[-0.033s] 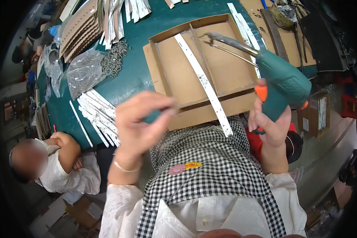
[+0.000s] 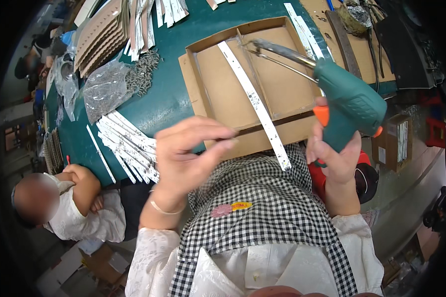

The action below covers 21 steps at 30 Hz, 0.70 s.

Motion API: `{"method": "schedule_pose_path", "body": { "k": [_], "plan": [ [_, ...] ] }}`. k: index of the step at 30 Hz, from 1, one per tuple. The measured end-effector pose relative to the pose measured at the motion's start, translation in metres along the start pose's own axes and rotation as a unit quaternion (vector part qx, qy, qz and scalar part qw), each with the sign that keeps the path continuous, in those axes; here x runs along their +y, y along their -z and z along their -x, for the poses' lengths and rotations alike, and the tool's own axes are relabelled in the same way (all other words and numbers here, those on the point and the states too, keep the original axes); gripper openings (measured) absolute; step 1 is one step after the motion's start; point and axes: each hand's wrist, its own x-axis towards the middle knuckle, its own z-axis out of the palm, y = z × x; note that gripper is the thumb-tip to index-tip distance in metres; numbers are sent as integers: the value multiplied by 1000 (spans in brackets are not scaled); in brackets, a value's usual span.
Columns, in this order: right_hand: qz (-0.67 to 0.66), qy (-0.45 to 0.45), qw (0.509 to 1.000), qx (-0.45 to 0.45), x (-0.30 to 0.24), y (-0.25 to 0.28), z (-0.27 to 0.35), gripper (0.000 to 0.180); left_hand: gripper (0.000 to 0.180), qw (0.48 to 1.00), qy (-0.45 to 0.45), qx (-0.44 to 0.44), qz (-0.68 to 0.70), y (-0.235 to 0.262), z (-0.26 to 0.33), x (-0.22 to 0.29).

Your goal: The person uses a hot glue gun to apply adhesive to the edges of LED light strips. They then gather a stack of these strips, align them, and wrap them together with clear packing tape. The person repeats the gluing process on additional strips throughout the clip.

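Near the front edge of the green table, a shallow cardboard tray is laid flat, and a long white strip is set across it at a slant, its near end hanging past the tray over a checked apron. On the right, a green glue gun with an orange trigger is gripped by the right hand, fingers closed round the handle; its metal nozzle is pointed left, over the far end of the tray. The left hand is held above the tray's near left corner, fingers bent and pinched towards the thumb; whether anything is held between them cannot be told. To the left, a pile of white strips is spread on the table, with a clear bag and stacked cardboard farther off. At the near left, another person is seated.
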Motion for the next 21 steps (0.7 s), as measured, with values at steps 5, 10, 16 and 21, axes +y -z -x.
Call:
{"method": "schedule_pose_path", "body": {
  "k": [5,10,16,21],
  "plan": [
    [101,42,991,-82,6,-18,-7,63,18,956,94,16,276,-47,10,-10],
    [110,52,984,-129,12,-22,-9,52,20,968,37,3,247,-54,6,-20],
    [179,99,971,-122,23,-20,-12,41,19,993,-29,32,110,-59,2,-20],
    [248,107,956,-115,22,-22,-16,35,17,997,-48,21,61,-54,-2,-18]
  ]
}}
